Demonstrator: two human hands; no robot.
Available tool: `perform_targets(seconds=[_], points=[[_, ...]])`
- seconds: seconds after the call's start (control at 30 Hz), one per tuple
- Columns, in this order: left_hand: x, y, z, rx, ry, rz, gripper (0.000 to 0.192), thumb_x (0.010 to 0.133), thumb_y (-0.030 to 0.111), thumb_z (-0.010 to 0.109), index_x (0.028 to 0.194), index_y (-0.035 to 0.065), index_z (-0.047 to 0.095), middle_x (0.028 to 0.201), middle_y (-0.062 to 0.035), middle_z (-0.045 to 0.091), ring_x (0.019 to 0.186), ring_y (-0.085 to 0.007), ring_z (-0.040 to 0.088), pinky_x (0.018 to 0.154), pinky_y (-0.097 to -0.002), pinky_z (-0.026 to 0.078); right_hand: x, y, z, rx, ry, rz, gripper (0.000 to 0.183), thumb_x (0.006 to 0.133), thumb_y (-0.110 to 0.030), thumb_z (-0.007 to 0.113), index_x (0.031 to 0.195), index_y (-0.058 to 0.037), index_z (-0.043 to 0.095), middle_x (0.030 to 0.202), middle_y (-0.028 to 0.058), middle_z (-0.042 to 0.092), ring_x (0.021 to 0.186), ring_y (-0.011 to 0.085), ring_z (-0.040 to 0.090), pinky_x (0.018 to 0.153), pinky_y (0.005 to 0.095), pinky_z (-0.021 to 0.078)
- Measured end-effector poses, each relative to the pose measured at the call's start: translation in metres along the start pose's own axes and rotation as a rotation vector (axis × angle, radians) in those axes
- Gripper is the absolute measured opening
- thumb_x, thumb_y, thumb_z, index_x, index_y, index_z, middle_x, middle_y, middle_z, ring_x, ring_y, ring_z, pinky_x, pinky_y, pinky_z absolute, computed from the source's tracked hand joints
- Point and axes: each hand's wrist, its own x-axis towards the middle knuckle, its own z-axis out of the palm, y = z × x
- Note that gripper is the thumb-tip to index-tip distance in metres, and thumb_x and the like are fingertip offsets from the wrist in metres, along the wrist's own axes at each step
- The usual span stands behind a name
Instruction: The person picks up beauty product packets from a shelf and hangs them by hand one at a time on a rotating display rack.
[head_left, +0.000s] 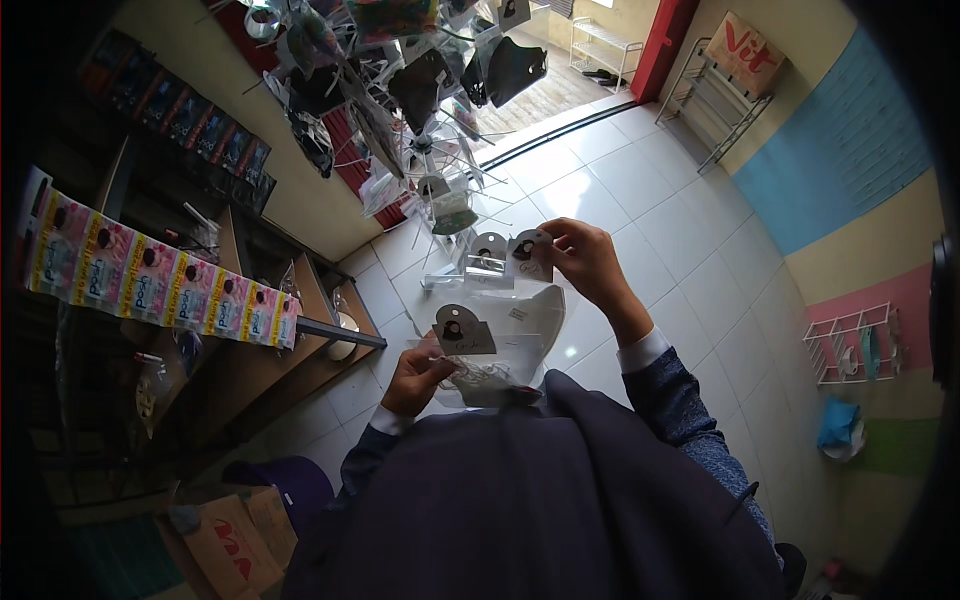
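My left hand (417, 379) grips the edge of a clear plastic packet that has a rounded grey header card (463, 330) and coiled pale cords (476, 371) inside. My right hand (581, 251) pinches a second rounded card (530, 253) at its upper right. Beside that card, a similar card (489, 255) stands behind a clear strip. Between my hands lies a white, translucent packaged item (536, 315) with a small label. Straight ahead, a display rack (424, 142) holds several packaged fabric face masks, among them a black one (516, 71) and a green one (454, 217).
A wooden shelf unit (304, 326) stands at left, with a strip of pink sachets (161, 277) across it. Cardboard boxes (232, 544) are at lower left. A metal rack (712, 101) stands upper right, near the doorway's track (559, 131); a white wire basket (851, 345) hangs on the right wall.
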Motion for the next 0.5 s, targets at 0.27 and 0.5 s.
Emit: perform_targets(seconds=[0.27, 0.5], points=[[0.000, 0.000, -0.011, -0.250, 0.016, -0.091, 0.013, 0.083, 0.010, 0.055, 0.089, -0.0008, 0.060, 0.096, -0.0086, 0.058, 0.088, -0.0153, 0.054, 0.082, -0.0273, 0.040, 0.021, 0.028, -0.015, 0.359, -0.049, 0.240, 0.016, 0.081, -0.013, 0.059, 0.089, 0.0005, 0.062, 0.076, 0.0044, 0.062, 0.075, 0.0118, 0.058, 0.069, 0.0262, 0.0473], [0.011, 0.007, -0.007, 0.057, -0.119, -0.233, 0.018, 0.081, 0.014, 0.056, 0.090, -0.0005, 0.063, 0.101, -0.0112, 0.058, 0.112, -0.0196, 0.040, 0.094, -0.0354, 0.031, 0.013, 0.023, 0.032, 0.354, -0.371, 0.114, 0.021, 0.078, -0.017, 0.063, 0.091, 0.0005, 0.061, 0.114, 0.0110, 0.053, 0.100, 0.0216, 0.054, 0.085, 0.0294, 0.0427]])
